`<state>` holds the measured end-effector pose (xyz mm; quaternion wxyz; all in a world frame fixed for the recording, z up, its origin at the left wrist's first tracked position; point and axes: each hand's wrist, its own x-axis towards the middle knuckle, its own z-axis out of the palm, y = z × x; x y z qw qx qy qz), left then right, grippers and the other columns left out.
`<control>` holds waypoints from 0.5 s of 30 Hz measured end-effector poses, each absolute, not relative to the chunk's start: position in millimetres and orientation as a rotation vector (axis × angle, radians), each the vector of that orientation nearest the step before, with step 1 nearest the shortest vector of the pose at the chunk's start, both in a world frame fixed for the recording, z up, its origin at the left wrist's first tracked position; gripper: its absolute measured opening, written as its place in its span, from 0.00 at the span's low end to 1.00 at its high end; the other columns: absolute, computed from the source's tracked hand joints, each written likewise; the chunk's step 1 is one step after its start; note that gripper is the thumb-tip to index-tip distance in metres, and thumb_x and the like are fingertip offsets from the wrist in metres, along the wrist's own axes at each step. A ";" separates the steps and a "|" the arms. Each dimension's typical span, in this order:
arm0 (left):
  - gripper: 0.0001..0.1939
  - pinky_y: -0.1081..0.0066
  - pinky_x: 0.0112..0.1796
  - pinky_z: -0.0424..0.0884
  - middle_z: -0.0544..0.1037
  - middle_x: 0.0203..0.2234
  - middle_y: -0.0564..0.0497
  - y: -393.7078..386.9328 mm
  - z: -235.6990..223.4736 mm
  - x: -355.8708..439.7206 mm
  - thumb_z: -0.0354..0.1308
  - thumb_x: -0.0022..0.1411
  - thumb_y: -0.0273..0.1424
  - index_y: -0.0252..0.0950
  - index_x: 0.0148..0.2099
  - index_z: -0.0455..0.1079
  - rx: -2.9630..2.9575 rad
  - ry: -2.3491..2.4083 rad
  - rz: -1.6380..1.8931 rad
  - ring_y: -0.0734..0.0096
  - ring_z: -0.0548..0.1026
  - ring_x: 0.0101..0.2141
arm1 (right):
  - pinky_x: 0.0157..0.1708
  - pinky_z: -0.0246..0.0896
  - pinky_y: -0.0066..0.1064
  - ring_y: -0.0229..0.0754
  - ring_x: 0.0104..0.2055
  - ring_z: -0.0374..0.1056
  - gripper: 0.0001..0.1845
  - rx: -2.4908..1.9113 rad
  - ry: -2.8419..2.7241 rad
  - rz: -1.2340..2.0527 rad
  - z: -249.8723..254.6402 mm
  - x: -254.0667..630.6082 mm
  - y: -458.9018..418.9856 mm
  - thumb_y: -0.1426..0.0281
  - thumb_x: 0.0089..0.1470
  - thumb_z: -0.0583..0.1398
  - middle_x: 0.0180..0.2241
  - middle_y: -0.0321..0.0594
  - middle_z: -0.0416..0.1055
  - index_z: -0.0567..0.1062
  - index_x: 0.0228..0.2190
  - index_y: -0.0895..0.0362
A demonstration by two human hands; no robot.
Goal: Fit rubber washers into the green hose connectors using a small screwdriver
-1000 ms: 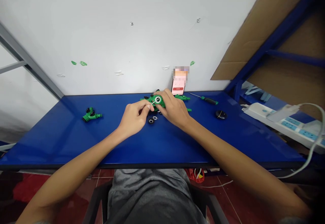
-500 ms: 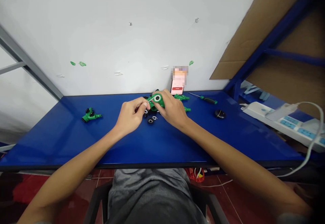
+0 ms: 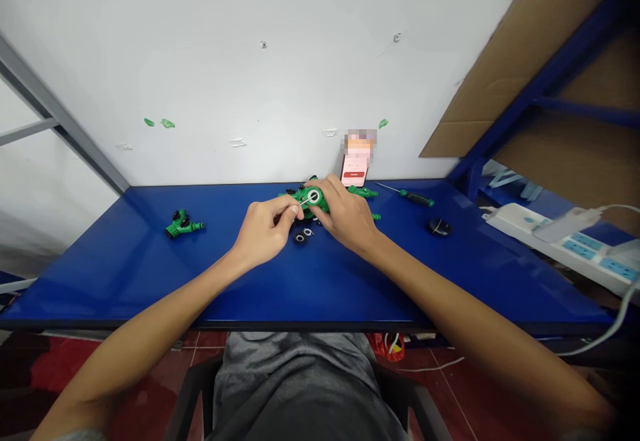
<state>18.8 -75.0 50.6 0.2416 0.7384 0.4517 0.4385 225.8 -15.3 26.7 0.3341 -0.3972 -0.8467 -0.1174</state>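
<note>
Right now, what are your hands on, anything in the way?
Left hand pinching thin pick at green hose fitting; right hand gripping fitting. Small black rings below, not blocking.

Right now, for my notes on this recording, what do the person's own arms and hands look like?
The left hand and right hand are bare, with no gloves, and no watch or band shows on either wrist. The left forearm and right forearm are slim and uncovered by any sleeve. A grey garment covers the torso.
</note>
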 end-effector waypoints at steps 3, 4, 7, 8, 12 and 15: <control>0.14 0.70 0.28 0.54 0.66 0.21 0.57 -74.6 49.1 18.4 0.52 0.73 0.34 0.36 0.37 0.76 2.021 1.223 1.214 0.74 0.60 0.22 | 0.26 0.57 0.36 0.46 0.34 0.71 0.16 -1.044 -2.215 -0.267 26.4 225.0 -15.9 0.67 0.70 0.59 0.48 0.47 0.75 0.74 0.57 0.54; 0.14 0.70 0.28 0.55 0.66 0.21 0.57 -74.3 48.5 18.1 0.52 0.73 0.34 0.36 0.37 0.76 2.023 1.215 1.218 0.75 0.60 0.22 | 0.26 0.57 0.36 0.46 0.34 0.72 0.16 -1.042 -2.219 -0.257 26.1 224.6 -16.0 0.67 0.70 0.59 0.48 0.47 0.75 0.74 0.57 0.54; 0.14 0.70 0.28 0.55 0.66 0.21 0.57 -73.2 46.2 16.8 0.53 0.73 0.34 0.35 0.36 0.75 2.028 1.188 1.230 0.75 0.60 0.23 | 0.27 0.59 0.36 0.47 0.35 0.73 0.16 -1.022 -2.222 -0.244 24.6 223.4 -16.4 0.68 0.71 0.58 0.49 0.48 0.75 0.73 0.57 0.55; 0.14 0.70 0.28 0.55 0.66 0.21 0.57 -72.6 45.2 16.3 0.53 0.73 0.34 0.35 0.36 0.75 2.026 1.179 1.235 0.75 0.60 0.23 | 0.28 0.60 0.35 0.47 0.35 0.73 0.16 -1.011 -2.222 -0.243 24.1 223.1 -16.5 0.68 0.71 0.58 0.49 0.48 0.75 0.73 0.57 0.55; 0.15 0.71 0.28 0.55 0.66 0.22 0.57 -69.7 40.8 15.0 0.54 0.74 0.36 0.35 0.37 0.75 2.001 1.106 1.269 0.76 0.60 0.23 | 0.29 0.61 0.34 0.46 0.37 0.74 0.15 -0.963 -2.224 -0.262 23.2 223.5 -16.2 0.68 0.73 0.56 0.48 0.48 0.75 0.73 0.57 0.55; 0.16 0.72 0.28 0.55 0.64 0.22 0.57 -67.9 37.7 15.0 0.55 0.74 0.38 0.35 0.36 0.75 1.975 1.044 1.288 0.76 0.59 0.23 | 0.29 0.62 0.34 0.46 0.36 0.74 0.15 -0.948 -2.225 -0.280 23.3 225.1 -15.7 0.67 0.74 0.55 0.48 0.48 0.76 0.73 0.57 0.56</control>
